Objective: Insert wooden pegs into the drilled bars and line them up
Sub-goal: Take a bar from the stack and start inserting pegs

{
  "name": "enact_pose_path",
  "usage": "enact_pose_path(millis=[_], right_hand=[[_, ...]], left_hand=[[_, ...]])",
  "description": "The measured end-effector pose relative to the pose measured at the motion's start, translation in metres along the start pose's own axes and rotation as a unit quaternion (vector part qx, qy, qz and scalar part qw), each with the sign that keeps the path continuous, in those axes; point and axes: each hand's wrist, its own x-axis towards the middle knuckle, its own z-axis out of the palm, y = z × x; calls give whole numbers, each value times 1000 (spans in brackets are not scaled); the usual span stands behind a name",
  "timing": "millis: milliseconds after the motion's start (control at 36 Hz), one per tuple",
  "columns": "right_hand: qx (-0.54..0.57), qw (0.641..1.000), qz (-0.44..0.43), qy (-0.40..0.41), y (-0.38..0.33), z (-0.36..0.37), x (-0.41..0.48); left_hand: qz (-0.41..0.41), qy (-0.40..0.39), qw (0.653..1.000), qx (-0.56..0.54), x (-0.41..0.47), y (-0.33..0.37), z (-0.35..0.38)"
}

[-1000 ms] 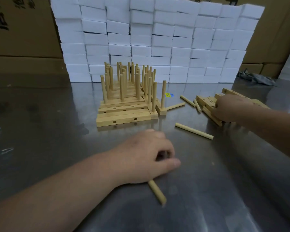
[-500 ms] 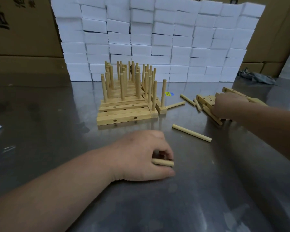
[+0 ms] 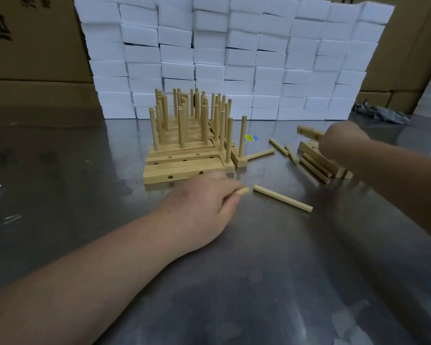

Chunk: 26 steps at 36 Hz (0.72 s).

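Pickup step: the left hand [image 3: 202, 202] is pinching a peg [image 3: 243, 191] in curled fingers, with a loose peg [image 3: 283, 201] lying just beyond its fingertips. The right hand [image 3: 343, 140] is gripping a drilled bar [image 3: 309, 131] — next, probably aligning peg with hole.

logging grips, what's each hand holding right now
Left hand: closed, pinching a wooden peg.
Right hand: closed on a drilled bar, motion-blurred.
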Motion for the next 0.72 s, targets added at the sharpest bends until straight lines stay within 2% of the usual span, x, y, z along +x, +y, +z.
enact_pose_path(millis=[28,56,83,139,167,194,222,278,389,500,556,667,722], right_hand=[[81,997,9,-3,-1,-5,-2],[220,975,36,-14,-2,-10,-5],[370,926,72,-25,-6,-16,-15],[580,799,134,-83,-12,-27,-44],[648,740,135,-117,-16,-31,-60],[688,699,127,-145,-19,-34,-76],[714,671,109,-170,-20,-35,-91],[735,638,79,-215,-21,-31,-116],[724,605,12,-330,-24,-16,-140],[688,609,-62,-391,-22,-6,-141],[673,619,-97,-392,-23,-1,-143],[663,658,-131,-331,-28,12,-143],[661,662,-143,-323,-28,13,-143]], left_hand=[[-3,9,1000,-6,0,0,1],[-7,16,1000,-11,0,-1,2],[-10,21,1000,-13,1,-1,2],[-12,35,999,-15,1,-1,3],[-15,48,999,-14,1,-1,2],[-20,62,998,-12,1,-1,1],[-28,76,997,-10,1,-1,0],[-44,88,995,-10,0,0,-2],[-70,99,993,4,-1,1,-5],[-79,115,990,10,0,-1,-5],[-79,121,989,11,1,-2,-4],[-84,143,986,1,4,-6,-3],[-89,149,985,1,5,-7,-2]])
